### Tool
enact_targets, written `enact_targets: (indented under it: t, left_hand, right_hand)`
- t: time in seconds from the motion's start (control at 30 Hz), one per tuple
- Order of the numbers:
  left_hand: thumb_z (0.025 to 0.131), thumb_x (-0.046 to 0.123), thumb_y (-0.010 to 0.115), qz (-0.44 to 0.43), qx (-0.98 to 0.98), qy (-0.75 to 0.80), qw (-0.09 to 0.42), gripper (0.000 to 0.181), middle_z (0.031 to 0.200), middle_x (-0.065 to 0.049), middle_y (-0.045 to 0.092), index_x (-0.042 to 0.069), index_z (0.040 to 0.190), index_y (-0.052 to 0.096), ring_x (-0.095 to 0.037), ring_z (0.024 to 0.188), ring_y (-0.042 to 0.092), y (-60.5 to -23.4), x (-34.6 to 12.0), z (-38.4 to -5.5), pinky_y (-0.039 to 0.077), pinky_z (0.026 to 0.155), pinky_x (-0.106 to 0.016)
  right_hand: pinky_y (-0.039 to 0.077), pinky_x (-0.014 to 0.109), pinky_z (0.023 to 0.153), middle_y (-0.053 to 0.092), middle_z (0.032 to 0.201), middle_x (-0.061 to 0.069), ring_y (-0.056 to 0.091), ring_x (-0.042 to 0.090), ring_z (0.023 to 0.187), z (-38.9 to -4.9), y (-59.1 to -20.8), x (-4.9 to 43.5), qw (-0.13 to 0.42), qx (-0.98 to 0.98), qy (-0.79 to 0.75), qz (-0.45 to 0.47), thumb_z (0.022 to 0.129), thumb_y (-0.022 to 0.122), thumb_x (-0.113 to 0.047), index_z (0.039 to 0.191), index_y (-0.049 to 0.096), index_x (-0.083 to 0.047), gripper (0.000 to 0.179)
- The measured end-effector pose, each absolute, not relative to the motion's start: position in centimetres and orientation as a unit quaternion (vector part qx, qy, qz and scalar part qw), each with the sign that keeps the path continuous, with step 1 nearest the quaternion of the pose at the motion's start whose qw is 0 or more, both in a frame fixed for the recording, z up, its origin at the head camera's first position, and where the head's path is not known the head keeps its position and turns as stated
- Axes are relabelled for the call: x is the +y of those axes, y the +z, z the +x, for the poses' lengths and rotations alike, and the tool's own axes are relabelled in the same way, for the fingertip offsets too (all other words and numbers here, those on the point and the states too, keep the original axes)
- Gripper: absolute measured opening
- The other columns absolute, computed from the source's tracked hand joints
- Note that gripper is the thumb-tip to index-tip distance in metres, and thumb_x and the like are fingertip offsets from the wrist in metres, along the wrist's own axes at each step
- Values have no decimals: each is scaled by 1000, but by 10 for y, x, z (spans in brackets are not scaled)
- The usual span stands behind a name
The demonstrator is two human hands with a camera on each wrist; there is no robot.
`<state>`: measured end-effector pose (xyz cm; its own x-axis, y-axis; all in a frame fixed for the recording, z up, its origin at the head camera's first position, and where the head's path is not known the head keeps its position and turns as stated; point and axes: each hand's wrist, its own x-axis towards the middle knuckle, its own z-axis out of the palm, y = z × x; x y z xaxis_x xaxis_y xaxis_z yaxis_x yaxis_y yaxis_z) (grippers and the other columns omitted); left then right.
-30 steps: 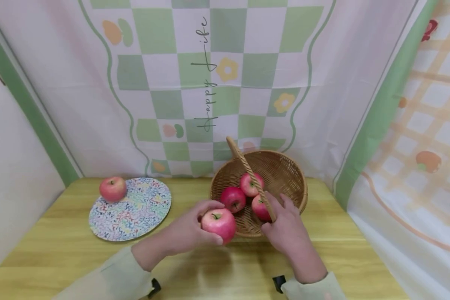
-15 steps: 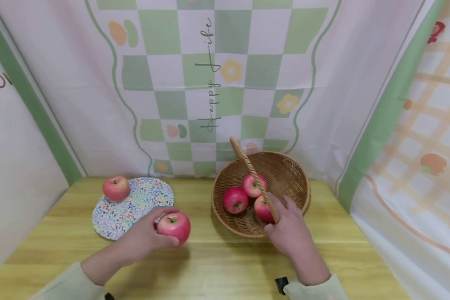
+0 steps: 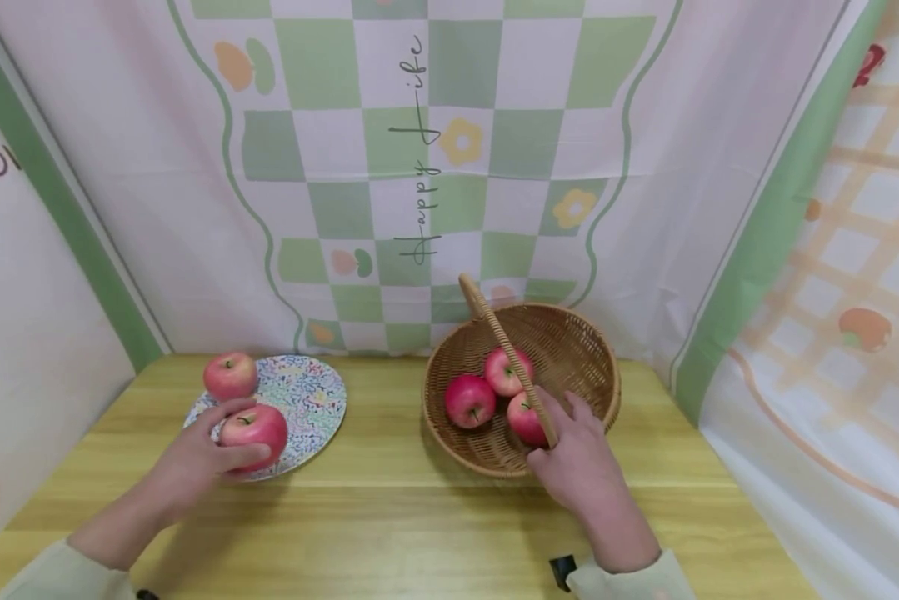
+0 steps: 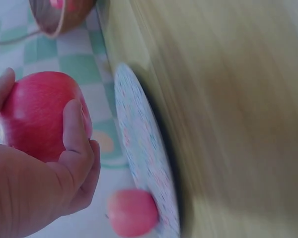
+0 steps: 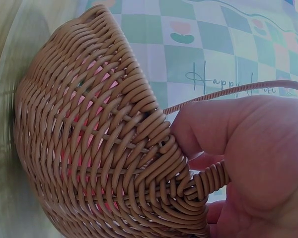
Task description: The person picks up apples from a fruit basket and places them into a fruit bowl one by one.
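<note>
My left hand [image 3: 194,458] grips a red apple [image 3: 256,437] above the near part of a round speckled plate [image 3: 307,408]. In the left wrist view the held apple [image 4: 39,116] stands well off the plate's surface. Another apple [image 3: 230,377] rests on the plate's far left side. At the right, my right hand [image 3: 580,462] holds the handle [image 3: 505,342] of a wicker basket [image 3: 569,350] near its base at the rim. Inside the basket lie three apples, one a deeper red apple [image 3: 470,401]. The right wrist view shows the fingers curled round the handle's foot.
The wooden table [image 3: 389,525] carries both plate and basket. A checkered curtain [image 3: 449,142] hangs behind its back edge, and more cloth [image 3: 831,350] drapes along the right side.
My left hand has carried the apple left, from in front of the basket to over the plate. The right hand has stayed on the basket handle.
</note>
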<state>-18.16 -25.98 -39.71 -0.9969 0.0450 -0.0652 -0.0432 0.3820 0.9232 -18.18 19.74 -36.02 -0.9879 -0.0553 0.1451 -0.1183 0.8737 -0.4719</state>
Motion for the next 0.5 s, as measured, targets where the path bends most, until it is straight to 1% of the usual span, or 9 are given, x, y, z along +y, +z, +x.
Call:
enact_targets:
  t: [0.07,0.23,0.37,0.5]
  left_hand:
    - [84,31,82,-5,852,523,26,88,140,-29,41,6,152,32,-37,115,50,-400,-270,-184,54,79,-34]
    - [84,37,81,-21,875,484,0,92,135,-31,47,1,152,31,-37,112,53,-408,-289,-191,54,77,-34]
    - [84,40,80,-40,879,476,3,99,137,-33,45,-3,154,25,-39,114,53,-413,-301,-195,55,78,-37]
    - [82,39,81,-55,877,478,9,104,138,-34,42,-5,154,21,-41,115,53,-418,-308,-198,56,77,-37]
  right_hand:
    - [37,68,97,22,154,31,27,56,133,-182,-360,197,64,-966,247,45,76,67,-10,155,36,-13,85]
    - [37,69,97,23,153,32,28,57,132,-182,-361,198,68,-966,246,48,75,67,-10,154,37,-13,85]
    - [37,69,97,24,152,32,29,57,132,-182,-361,198,71,-966,246,49,75,67,-10,154,37,-13,85]
    - [36,69,97,23,153,32,28,56,133,-183,-362,199,68,-965,247,46,75,67,-10,154,37,-14,84]
